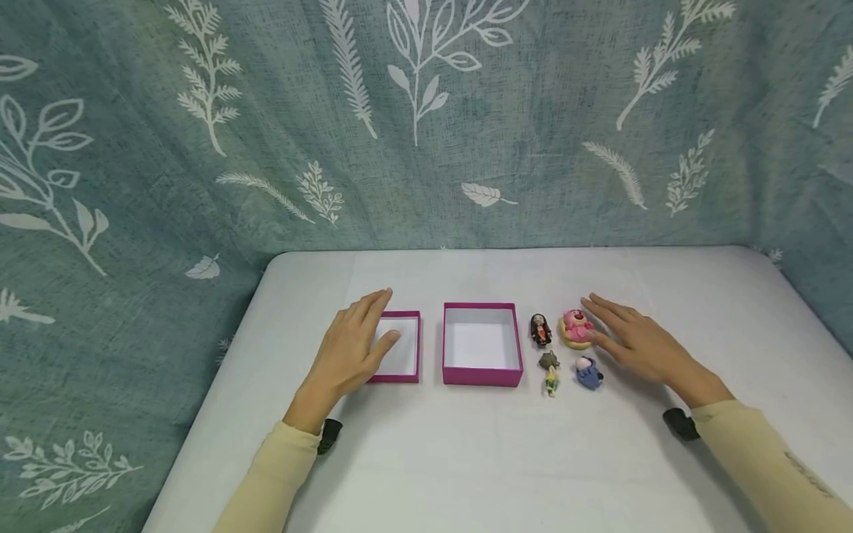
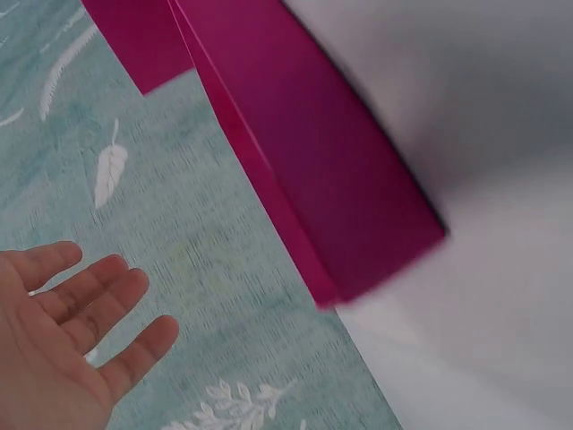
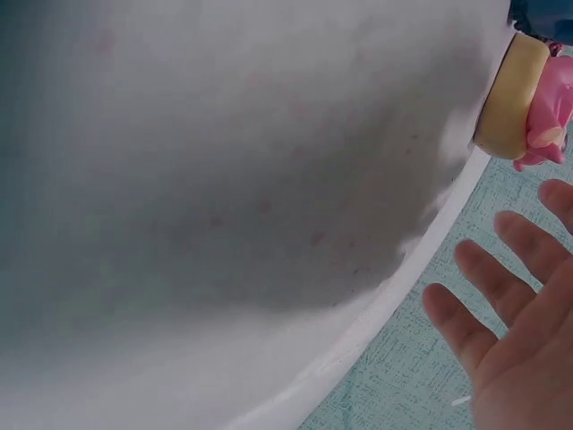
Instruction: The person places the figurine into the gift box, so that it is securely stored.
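Observation:
In the head view my left hand (image 1: 349, 344), fingers extended, hovers over the left part of a shallow magenta box lid (image 1: 418, 348) with a white inside. My right hand (image 1: 643, 344) is beside a pink bear figurine (image 1: 577, 326) on a yellow base, its fingers spread and holding nothing. The left wrist view shows the same open left hand (image 2: 72, 331) apart from a magenta box wall (image 2: 331, 170). In the right wrist view, the right hand (image 3: 519, 313) is near the bear's yellow base (image 3: 512, 98).
Between the hands stands a deeper magenta box (image 1: 483, 376), open at the top. Right of it are a dark-haired figurine (image 1: 540, 331), a small figurine in green and yellow (image 1: 549, 374) and a blue figurine (image 1: 589, 373). A white-covered table (image 1: 466, 459) meets a teal leaf-patterned curtain (image 1: 400, 192) behind.

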Demonstrator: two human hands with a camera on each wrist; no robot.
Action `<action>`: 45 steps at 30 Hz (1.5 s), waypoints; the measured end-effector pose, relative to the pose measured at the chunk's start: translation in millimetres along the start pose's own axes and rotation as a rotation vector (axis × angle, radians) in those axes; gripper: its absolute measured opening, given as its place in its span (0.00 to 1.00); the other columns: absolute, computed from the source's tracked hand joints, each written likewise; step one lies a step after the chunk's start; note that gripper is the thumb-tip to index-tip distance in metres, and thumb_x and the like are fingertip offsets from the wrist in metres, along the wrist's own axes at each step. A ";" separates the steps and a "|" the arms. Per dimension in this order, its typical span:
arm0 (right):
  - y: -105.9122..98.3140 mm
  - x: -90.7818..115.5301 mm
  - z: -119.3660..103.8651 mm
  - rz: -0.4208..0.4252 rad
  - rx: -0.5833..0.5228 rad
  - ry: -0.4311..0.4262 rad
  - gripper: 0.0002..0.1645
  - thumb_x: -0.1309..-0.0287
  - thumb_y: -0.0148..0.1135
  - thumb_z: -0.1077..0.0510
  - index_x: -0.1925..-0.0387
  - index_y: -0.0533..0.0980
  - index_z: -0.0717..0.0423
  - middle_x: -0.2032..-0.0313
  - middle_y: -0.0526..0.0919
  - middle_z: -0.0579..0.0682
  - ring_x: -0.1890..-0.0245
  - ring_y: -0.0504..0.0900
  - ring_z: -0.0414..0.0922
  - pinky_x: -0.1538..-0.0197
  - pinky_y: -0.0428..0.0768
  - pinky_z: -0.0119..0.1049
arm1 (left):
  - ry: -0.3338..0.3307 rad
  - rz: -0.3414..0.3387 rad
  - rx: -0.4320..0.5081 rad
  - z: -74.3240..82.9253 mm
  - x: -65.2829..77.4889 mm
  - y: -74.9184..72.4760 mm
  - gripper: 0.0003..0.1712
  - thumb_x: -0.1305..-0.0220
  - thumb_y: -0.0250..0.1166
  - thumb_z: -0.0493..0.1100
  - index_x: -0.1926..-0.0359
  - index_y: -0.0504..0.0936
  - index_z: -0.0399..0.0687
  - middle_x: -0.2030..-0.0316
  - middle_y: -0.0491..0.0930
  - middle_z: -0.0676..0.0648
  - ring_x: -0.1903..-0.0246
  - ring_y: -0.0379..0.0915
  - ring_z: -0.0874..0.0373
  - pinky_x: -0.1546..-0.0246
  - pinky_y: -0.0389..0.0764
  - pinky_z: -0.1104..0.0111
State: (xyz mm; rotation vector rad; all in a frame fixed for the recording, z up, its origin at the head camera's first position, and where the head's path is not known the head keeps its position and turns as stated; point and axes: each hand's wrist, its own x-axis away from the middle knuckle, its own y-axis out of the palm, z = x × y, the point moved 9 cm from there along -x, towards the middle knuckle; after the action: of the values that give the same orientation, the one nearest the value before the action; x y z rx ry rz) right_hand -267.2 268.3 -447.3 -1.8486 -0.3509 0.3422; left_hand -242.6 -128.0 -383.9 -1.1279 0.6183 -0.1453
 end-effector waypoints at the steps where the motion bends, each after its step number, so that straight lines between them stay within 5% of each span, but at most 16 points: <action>1: 1.0 -1.3 0.4 -0.012 -0.005 0.008 0.39 0.30 0.51 0.41 0.25 0.57 0.52 0.28 0.59 0.62 0.32 0.61 0.68 0.37 0.60 0.69 | 0.007 -0.001 0.006 3.0 -1.1 1.9 0.45 0.28 0.34 0.71 0.27 0.61 0.45 0.33 0.67 0.43 0.35 0.67 0.47 0.38 0.70 0.51; 9: 7.7 -7.2 0.3 -0.104 -0.073 0.024 0.38 0.28 0.50 0.42 0.26 0.57 0.58 0.31 0.64 0.67 0.33 0.62 0.68 0.35 0.61 0.67 | 0.064 -0.083 0.130 24.6 -10.7 21.3 0.41 0.30 0.53 0.61 0.25 0.56 0.46 0.29 0.61 0.46 0.31 0.61 0.50 0.31 0.65 0.52; 18: 8.7 -13.9 0.3 -0.126 -0.066 0.040 0.40 0.30 0.53 0.42 0.27 0.58 0.60 0.34 0.68 0.68 0.36 0.67 0.68 0.37 0.65 0.66 | 0.034 -0.156 0.210 38.2 -24.6 40.9 0.51 0.35 0.41 0.77 0.23 0.50 0.49 0.26 0.55 0.49 0.28 0.54 0.54 0.29 0.62 0.54; 28: 8.8 -17.1 4.4 -0.140 -0.073 0.062 0.42 0.35 0.59 0.40 0.30 0.62 0.62 0.36 0.69 0.69 0.36 0.66 0.69 0.37 0.65 0.66 | -0.008 -0.297 0.215 44.8 -27.3 71.3 0.61 0.42 0.56 0.77 0.22 0.42 0.48 0.22 0.44 0.51 0.24 0.41 0.56 0.26 0.54 0.55; 45: 7.2 -19.3 1.7 -0.115 -0.067 0.035 0.39 0.37 0.64 0.47 0.33 0.64 0.64 0.37 0.71 0.69 0.37 0.68 0.68 0.37 0.66 0.65 | 0.011 -0.332 0.186 49.5 -23.5 88.4 0.66 0.45 0.60 0.76 0.22 0.40 0.42 0.22 0.41 0.47 0.23 0.37 0.56 0.24 0.47 0.59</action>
State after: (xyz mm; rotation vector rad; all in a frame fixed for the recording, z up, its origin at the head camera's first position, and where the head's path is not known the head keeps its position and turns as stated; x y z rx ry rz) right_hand -285.0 259.9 -453.6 -1.8882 -0.4477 0.2210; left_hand -252.9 -40.0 -438.5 -1.0424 0.4138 -0.4851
